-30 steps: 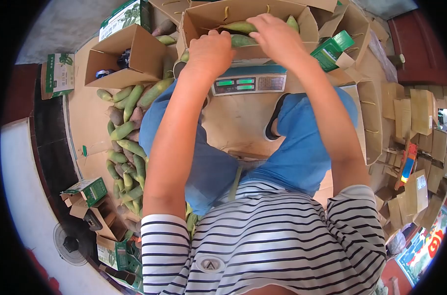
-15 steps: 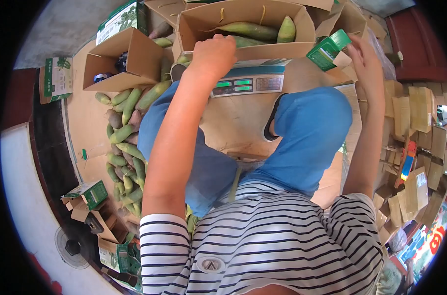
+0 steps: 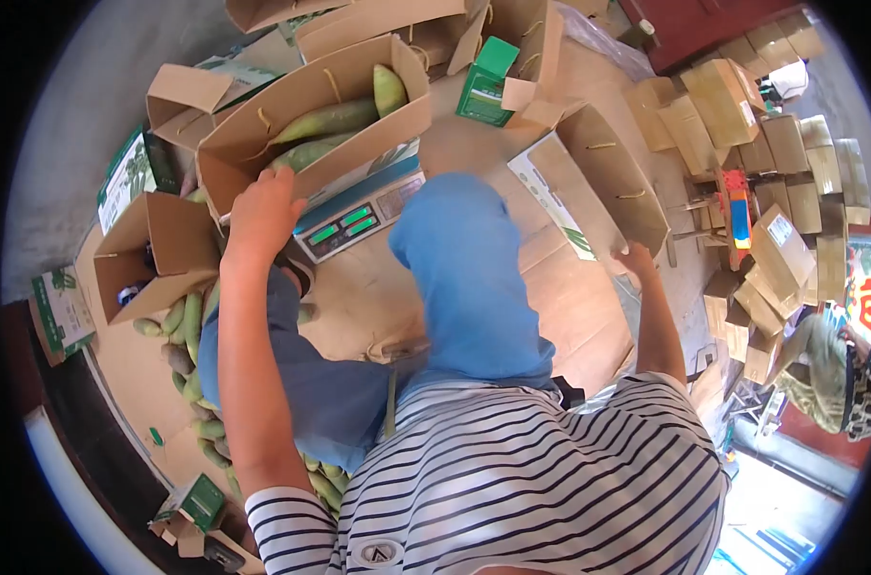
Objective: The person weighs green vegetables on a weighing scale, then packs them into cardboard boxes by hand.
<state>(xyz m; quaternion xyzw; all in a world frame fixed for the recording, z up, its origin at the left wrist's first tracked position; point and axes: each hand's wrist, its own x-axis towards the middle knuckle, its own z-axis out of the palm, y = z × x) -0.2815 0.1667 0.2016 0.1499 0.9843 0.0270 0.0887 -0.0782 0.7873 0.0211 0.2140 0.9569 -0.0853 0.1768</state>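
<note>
Brown carton (image 3: 359, 144) on scale (image 3: 359, 218), green produce (image 3: 328, 121) inside; second carton (image 3: 613, 182) empty, open.

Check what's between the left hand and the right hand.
Head view: the scale and the person's blue-trousered knee lie between the left hand, at the filled box, and the right hand, at the empty box.

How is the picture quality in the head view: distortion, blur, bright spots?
Head view: strong fisheye bending, black rounded corners. Head view: the brown cardboard box with long green vegetables and the left hand at its wall look sharp. Head view, lower right: the floor is washed out white.
</note>
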